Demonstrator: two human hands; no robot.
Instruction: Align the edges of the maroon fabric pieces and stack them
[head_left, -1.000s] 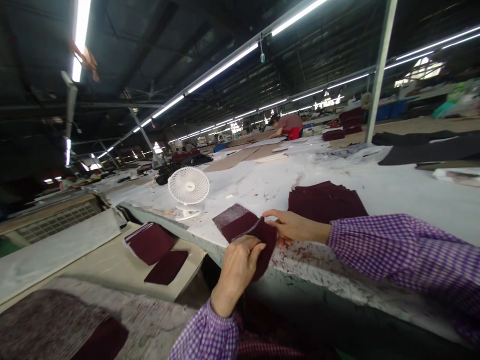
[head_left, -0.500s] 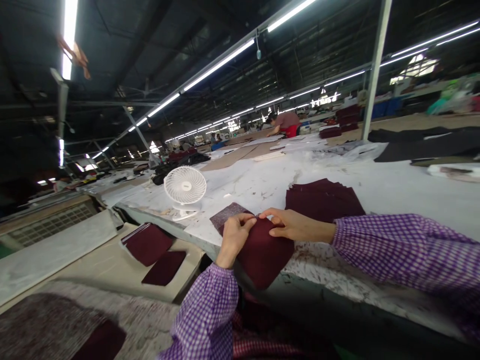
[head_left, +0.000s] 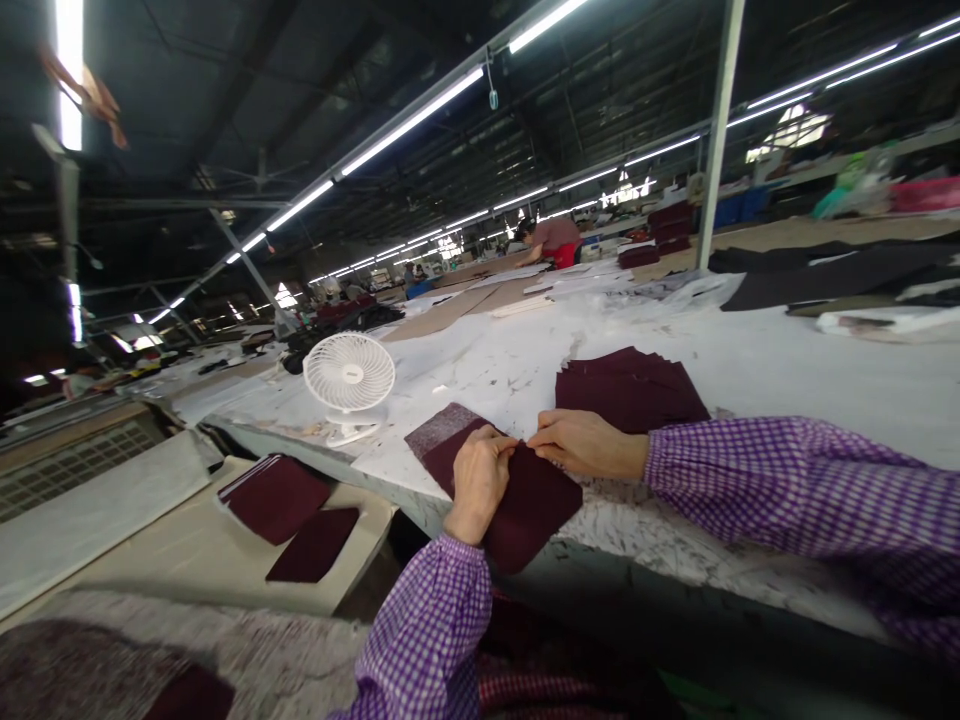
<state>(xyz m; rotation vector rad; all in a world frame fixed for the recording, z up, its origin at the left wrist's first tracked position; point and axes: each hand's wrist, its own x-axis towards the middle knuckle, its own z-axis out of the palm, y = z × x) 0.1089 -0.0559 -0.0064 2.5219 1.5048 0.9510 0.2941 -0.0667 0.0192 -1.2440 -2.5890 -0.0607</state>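
Note:
A maroon fabric piece [head_left: 536,510] lies at the white table's front edge, its lower corner hanging over the side. My left hand [head_left: 481,475] pinches its upper edge between thumb and fingers. Close beside it, my right hand [head_left: 581,442] pinches the same edge, the fingertips of both hands almost meeting. Under the piece, to the left, shows a speckled grey-maroon panel [head_left: 444,428]. Just behind my right hand sits a fanned stack of maroon fabric pieces [head_left: 630,390].
A white desk fan [head_left: 349,375] stands on the white table [head_left: 480,370]. On a lower beige surface [head_left: 150,555] at left lie more maroon pieces [head_left: 277,497]. Dark fabric [head_left: 817,275] spreads at far right, near a metal post [head_left: 720,140]. A person [head_left: 555,240] bends over farther back.
My right fingertips have come down and closed on the fabric's edge. My left hand has turned slightly and shifted with the piece. The whole view has swung a little to the right.

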